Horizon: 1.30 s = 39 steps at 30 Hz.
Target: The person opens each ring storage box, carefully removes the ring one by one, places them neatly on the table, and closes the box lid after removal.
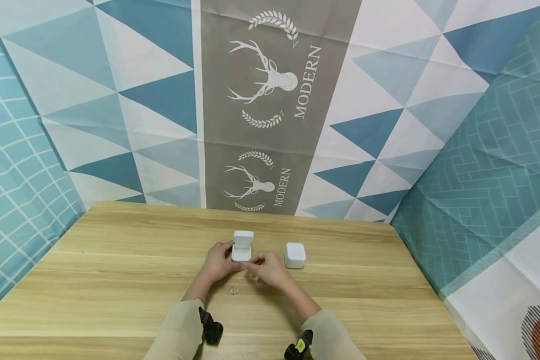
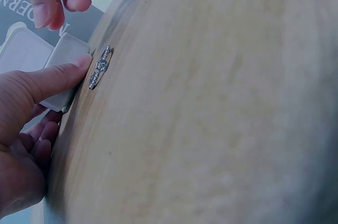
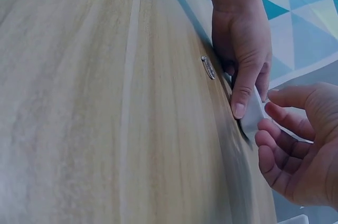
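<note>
A small white ring box (image 1: 241, 254) stands on the table with its lid raised. My left hand (image 1: 219, 262) grips it from the left; in the left wrist view the thumb (image 2: 63, 78) lies along the front and the other fingers are behind. My right hand (image 1: 268, 269) is at the box's right front corner. In the right wrist view its fingers (image 3: 285, 147) are loosely bent, with nothing seen between them. A silver ring with clear stones (image 2: 101, 67) lies on the wood in front of the box.
A second white box (image 1: 294, 255), closed, stands to the right of my right hand. The wooden table (image 1: 117, 280) ends at a patterned cloth backdrop (image 1: 247, 100) behind, with more cloth along both sides.
</note>
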Each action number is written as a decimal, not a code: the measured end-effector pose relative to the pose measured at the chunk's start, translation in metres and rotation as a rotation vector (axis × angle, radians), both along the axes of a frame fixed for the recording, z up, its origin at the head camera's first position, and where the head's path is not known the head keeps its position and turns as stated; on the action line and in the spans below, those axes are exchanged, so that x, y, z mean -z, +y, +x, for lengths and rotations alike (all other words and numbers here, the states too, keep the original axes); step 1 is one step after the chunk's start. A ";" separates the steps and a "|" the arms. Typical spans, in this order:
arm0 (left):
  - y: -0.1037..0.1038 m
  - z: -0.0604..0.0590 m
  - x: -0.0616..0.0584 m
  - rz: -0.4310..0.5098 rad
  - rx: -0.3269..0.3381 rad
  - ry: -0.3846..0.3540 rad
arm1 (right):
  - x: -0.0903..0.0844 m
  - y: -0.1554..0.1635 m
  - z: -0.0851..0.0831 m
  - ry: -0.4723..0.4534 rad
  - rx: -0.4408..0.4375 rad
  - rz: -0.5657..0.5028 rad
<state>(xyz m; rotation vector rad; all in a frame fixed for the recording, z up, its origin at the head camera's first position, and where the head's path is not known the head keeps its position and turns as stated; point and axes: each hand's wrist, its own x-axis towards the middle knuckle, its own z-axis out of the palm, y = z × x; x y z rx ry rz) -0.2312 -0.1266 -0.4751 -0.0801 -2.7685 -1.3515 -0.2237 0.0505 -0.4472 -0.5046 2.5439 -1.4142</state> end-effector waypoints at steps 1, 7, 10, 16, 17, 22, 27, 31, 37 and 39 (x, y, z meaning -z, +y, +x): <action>0.000 0.000 0.000 0.004 -0.001 0.001 | 0.000 0.000 0.000 0.005 0.010 -0.003; 0.000 0.000 -0.001 0.013 -0.004 -0.004 | -0.002 0.000 -0.002 0.032 0.058 -0.004; 0.000 0.000 0.000 0.014 -0.005 -0.011 | -0.002 0.000 -0.002 0.044 0.075 -0.009; 0.000 0.000 0.000 0.015 -0.006 -0.016 | -0.001 -0.001 -0.005 0.084 0.113 -0.043; 0.000 0.000 0.000 0.016 -0.007 -0.016 | -0.001 -0.001 -0.006 0.087 0.121 -0.052; 0.000 0.000 -0.001 0.012 -0.007 -0.021 | -0.002 -0.001 -0.009 0.086 0.159 -0.080; -0.001 0.000 0.000 0.009 -0.006 -0.028 | 0.001 -0.001 -0.013 0.100 0.172 -0.075; 0.000 0.001 -0.001 0.008 -0.009 -0.029 | 0.002 0.000 -0.015 0.082 0.178 -0.104; 0.000 0.001 -0.002 0.011 -0.012 -0.031 | 0.001 -0.002 -0.017 0.023 0.203 -0.155; 0.000 0.001 -0.003 0.012 -0.013 -0.030 | 0.000 -0.002 -0.017 0.017 0.212 -0.165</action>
